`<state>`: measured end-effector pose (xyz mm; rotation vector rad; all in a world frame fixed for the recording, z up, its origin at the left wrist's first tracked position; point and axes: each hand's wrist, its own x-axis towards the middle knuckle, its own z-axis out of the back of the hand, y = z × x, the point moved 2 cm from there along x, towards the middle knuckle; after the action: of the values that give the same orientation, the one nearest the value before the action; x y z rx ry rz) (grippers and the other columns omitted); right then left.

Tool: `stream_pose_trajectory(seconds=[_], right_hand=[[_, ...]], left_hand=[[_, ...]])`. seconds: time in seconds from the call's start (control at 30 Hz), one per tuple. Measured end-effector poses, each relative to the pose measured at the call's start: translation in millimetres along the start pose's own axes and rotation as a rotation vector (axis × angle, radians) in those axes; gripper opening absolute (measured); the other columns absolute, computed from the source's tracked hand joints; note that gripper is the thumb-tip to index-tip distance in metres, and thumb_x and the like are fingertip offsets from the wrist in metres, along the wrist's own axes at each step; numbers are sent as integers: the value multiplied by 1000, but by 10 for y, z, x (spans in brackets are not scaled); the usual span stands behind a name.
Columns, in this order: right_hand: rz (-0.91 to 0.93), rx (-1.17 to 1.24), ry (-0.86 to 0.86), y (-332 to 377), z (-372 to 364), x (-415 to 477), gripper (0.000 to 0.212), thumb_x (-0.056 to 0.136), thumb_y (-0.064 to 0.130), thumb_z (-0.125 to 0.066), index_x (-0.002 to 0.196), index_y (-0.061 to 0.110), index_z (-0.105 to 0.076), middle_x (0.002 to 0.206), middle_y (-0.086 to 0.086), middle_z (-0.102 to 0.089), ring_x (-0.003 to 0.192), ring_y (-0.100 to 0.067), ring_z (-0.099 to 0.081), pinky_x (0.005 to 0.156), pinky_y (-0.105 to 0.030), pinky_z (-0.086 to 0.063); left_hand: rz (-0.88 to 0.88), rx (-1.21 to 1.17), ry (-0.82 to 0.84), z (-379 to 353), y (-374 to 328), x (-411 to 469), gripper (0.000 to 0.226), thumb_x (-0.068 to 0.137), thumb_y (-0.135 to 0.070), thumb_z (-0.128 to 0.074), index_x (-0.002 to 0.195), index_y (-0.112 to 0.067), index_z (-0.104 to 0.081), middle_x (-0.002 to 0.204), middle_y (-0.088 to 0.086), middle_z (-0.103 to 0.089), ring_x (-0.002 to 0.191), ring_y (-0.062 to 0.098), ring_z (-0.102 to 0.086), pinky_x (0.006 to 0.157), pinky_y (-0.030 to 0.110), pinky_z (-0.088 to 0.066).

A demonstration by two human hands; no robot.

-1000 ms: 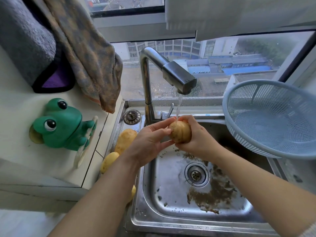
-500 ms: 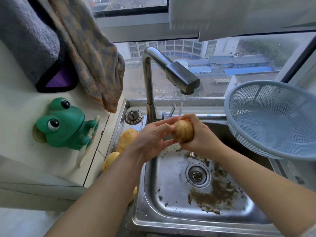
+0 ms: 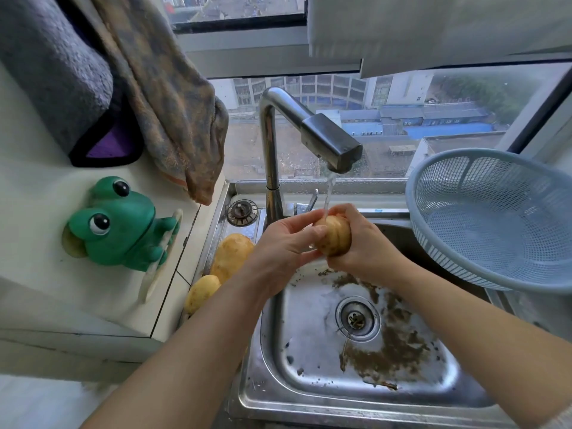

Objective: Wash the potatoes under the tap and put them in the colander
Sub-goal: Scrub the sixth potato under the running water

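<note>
Left hand (image 3: 284, 243) and right hand (image 3: 368, 247) gripped potato (image 3: 335, 236) under tap (image 3: 331, 144) for rinsing; colander (image 3: 495, 218), seemingly empty, stood at 3 o'clock.

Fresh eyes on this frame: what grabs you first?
Dead centre, the left hand and right hand grip a potato under the running tap, above a sink smeared with brown dirt around the drain. A pale blue colander sits empty at the sink's right edge. A green frog stands out on the white surface at left, near spare potatoes on the sink's left ledge.
</note>
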<state>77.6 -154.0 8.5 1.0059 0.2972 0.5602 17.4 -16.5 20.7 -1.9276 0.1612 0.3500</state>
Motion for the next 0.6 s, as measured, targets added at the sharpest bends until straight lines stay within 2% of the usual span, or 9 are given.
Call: stream_pose_trajectory(seconds=[0.1,0.2,0.27,0.33,0.47,0.6], right_hand=[[-7,-23,4,-22,-9,-15,65,65,0,-75,120,19,-46,92,7,-52,75,-5,-55,56,-10,-45],[-5,-65,19,-54,-59,-41,65,65,2,-76,120,19,-46,98,5,-52,82,-10,-55,61,-10,-42],[-24,-16,7,-93,-76,-57,65,65,1,-76,119,21,-45,105,2,-50,88,-14,-56,66,-15,-46],[-69,58,12,-123,-77,-66,64,66,2,-77,117,23,-43,110,0,-49,90,-19,-58,69,-24,-52],[-141,231,99,-132,-39,-73,60,67,1,-78,113,24,-47,103,-6,-56,80,-18,-61,68,-30,-56],[-162,374,165,-65,-17,-93,58,63,4,-75,113,22,-53,94,-5,-60,75,-7,-62,65,-22,-54]], left_hand=[[-21,109,-53,-36,41,-4,37,91,-3,-61,128,-1,-58,123,15,-62,106,25,-65,84,33,-58],[28,111,-147,-48,85,8,26,92,-7,-61,118,-6,-65,114,14,-66,94,21,-66,77,32,-59],[83,40,-174,-41,105,9,18,95,-13,-57,109,-11,-68,104,10,-67,87,17,-66,75,32,-57],[82,45,-161,3,128,1,18,98,-19,-53,103,-18,-70,99,3,-68,89,14,-64,85,34,-52],[27,136,-38,61,169,-60,25,97,-23,-55,119,-27,-66,117,0,-68,111,14,-62,100,39,-43],[26,106,-5,93,193,-86,37,84,-27,-67,122,-30,-66,118,-2,-69,108,11,-64,94,46,-50]])
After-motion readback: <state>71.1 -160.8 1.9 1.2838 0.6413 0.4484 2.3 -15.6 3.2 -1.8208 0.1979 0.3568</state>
